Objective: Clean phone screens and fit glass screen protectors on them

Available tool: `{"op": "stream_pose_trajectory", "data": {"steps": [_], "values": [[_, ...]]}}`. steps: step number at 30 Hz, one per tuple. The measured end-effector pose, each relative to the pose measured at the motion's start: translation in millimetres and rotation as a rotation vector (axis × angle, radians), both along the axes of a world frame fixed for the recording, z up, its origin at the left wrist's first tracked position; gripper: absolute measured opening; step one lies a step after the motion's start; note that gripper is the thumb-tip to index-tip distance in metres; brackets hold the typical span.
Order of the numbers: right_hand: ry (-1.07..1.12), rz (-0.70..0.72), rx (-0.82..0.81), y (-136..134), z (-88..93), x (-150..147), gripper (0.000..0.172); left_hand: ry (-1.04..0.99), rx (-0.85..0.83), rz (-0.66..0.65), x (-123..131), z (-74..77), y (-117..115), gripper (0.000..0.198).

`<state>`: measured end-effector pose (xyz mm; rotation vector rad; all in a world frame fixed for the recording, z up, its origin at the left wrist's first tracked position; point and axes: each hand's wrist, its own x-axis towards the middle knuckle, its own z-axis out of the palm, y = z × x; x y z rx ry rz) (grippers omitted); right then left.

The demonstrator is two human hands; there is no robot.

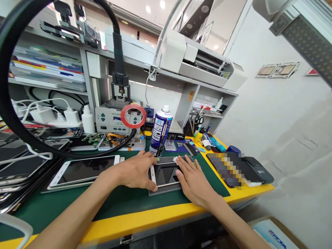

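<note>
A white-framed smartphone (166, 174) with a dark screen lies face up on a grey perforated mat (166, 188). My left hand (137, 169) grips the phone's left end, the thumb at its near corner and the fingers at its far corner. Across the right part of the phone lies my right hand (193, 178), its fingers stretched out and slightly spread. A small white piece (175, 159), perhaps tissue, shows at its fingertips; most of it is hidden. Just behind the mat stands a blue and white spray can (161, 131).
A larger white-framed device (85, 171) lies at left beside stacked screens (15, 169). A thick black hose (115, 20) loops overhead at left. Behind stand a grey control box (110, 119) and a red tape roll (133, 116). A dark phone (223, 169) lies on the yellow edge at right.
</note>
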<state>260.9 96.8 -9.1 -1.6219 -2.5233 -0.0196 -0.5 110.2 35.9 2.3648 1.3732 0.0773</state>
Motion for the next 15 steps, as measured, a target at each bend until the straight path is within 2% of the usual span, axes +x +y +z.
{"op": "stream_pose_trajectory", "data": {"steps": [4,10,15], "values": [[-0.005,-0.028,0.012,-17.7,0.2,1.1,0.057,-0.003,0.008,0.005,-0.9,-1.6,-0.8,0.090],[-0.057,-0.045,0.026,-52.6,-2.7,17.8,0.053,-0.014,0.015,0.015,-2.3,-7.8,1.9,0.090],[-0.050,-0.070,0.009,-48.6,-0.1,17.7,0.053,-0.007,0.041,0.013,-0.7,-8.1,2.1,0.087]]}}
